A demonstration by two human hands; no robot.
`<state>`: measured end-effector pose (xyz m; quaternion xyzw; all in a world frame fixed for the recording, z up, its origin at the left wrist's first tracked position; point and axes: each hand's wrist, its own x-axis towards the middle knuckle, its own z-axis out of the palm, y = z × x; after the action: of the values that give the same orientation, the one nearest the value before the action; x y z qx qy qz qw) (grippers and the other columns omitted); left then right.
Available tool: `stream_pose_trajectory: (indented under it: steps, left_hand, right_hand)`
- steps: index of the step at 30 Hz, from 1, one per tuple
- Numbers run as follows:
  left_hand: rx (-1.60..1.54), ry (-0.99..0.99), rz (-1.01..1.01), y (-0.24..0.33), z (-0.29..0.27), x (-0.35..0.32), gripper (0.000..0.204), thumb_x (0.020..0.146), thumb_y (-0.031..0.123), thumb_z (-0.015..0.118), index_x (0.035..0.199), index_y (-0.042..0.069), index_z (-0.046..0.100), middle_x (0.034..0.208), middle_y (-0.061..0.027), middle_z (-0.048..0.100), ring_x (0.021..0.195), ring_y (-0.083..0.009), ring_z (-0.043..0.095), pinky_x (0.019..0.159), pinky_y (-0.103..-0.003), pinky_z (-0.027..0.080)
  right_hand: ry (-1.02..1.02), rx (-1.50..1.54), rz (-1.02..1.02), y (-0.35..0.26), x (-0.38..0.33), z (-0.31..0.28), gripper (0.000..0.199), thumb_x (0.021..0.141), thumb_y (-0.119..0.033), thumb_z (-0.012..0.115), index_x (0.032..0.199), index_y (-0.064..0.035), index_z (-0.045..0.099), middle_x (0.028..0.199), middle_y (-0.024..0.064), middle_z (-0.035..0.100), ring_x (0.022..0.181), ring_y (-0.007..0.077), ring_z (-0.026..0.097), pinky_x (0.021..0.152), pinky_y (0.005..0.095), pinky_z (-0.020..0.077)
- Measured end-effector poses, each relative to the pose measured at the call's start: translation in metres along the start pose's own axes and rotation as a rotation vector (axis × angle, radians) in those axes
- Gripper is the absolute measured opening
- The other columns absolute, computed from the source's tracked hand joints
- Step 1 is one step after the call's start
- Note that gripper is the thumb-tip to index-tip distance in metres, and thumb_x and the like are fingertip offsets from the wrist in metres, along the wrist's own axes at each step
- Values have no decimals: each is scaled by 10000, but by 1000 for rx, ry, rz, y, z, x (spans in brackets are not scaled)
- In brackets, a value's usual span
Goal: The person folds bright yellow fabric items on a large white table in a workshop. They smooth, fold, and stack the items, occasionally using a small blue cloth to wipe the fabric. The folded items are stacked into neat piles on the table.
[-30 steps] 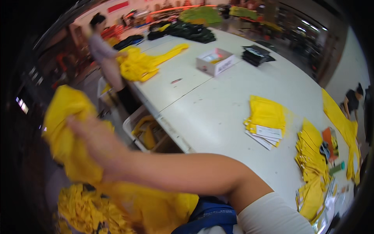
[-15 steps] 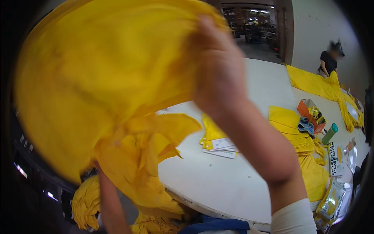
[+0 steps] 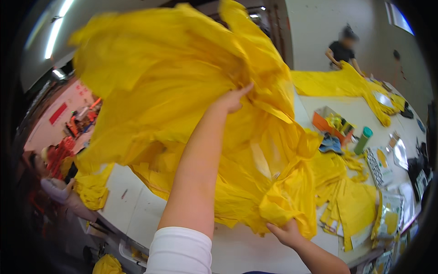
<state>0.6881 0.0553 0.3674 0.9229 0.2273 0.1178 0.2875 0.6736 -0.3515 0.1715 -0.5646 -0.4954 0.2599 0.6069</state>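
Note:
A large, thin yellow garment [image 3: 169,91], raincoat-like, billows in front of me over the white table and hides much of it. My left hand [image 3: 232,101] reaches up into its folds, index finger stretched along the cloth; the creases run together there and the hand appears to grip it. Lower right, my right hand [image 3: 287,232] is closed on the garment's bunched near edge, thumb in view and the other fingers partly hidden by cloth. A pale strip shows inside the folds between the two hands.
On the right of the table [image 3: 228,251] lie folded yellow pieces [image 3: 356,205], an orange box [image 3: 326,121], blue cloth [image 3: 331,144], a green bottle [image 3: 363,139] and plastic packages [image 3: 388,214]. A person [image 3: 343,52] handles yellow cloth at the far side; another person [image 3: 59,187] is at left.
The garment has swung from the left across to the middle, over the table, and spread out. My left hand has risen into it, while my right hand has come down to the lower right.

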Motion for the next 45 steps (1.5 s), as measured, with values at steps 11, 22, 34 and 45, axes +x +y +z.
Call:
stream_pose_trajectory:
  steps: [11,22,34,45]
  left_hand:
    - [-384,-52,-337,-142,278,-363,311,873,180,583,1161,64,572,1196,-144,573,1087,-265,550,919,-389,448]
    - [-1557,287,-610,-199,212,-289,240,880,72,581,1061,152,446,734,-25,559,559,-114,543,468,-257,445]
    - [-1987,-276,-236,-57,343,-408,513,912,384,556,1305,66,472,1275,-107,546,1149,-232,534,960,-389,428]
    - [-1865,-254,-320,3,349,-421,435,854,49,551,1284,37,485,1235,-131,565,1135,-312,544,989,-486,413]
  right_hand:
    - [289,-275,232,70,-27,76,396,841,-236,675,1151,-8,578,1141,173,600,1064,347,553,945,389,407]
    - [195,-1076,-3,-57,-32,126,251,861,-153,621,1083,-37,625,1090,154,619,1020,364,556,928,426,405]
    - [-800,-233,154,-73,-84,134,351,867,-111,610,1212,-65,568,1084,206,636,991,336,626,869,374,484]
    - [-203,-887,-41,123,-68,-50,521,666,104,527,1151,-83,573,1232,154,543,1242,356,437,1028,424,368]
